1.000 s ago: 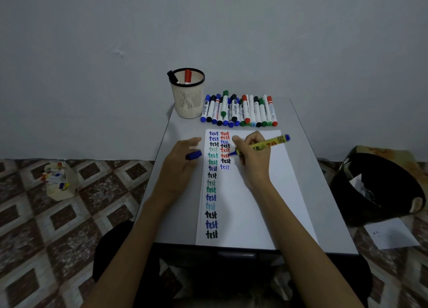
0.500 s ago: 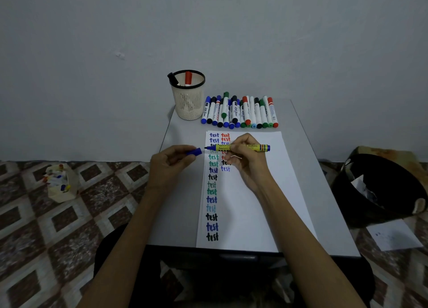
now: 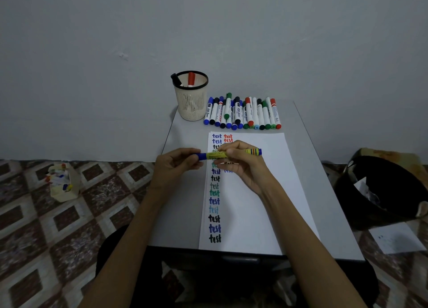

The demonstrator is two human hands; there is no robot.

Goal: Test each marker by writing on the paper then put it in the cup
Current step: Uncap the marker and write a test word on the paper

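Note:
A yellow marker (image 3: 216, 155) with a blue cap lies level above the white paper (image 3: 261, 198). My right hand (image 3: 243, 166) grips its barrel. My left hand (image 3: 177, 166) pinches the blue cap (image 3: 201, 156), which sits on the marker's tip end. The paper carries two columns of the word "test" in blue, red, black and green. A cream mesh cup (image 3: 190, 99) with a black rim stands at the table's back left, holding a red and a black marker. A row of several capped markers (image 3: 243, 113) lies to the cup's right.
The small grey table (image 3: 180, 215) stands against a grey wall. On the tiled floor at left sits a small container of markers (image 3: 61, 182). A black bin (image 3: 382, 189) stands at right, with a sheet of paper (image 3: 396, 238) on the floor beside it.
My right hand lifted the marker off the paper and turned it level. My left hand brought the blue cap onto its tip.

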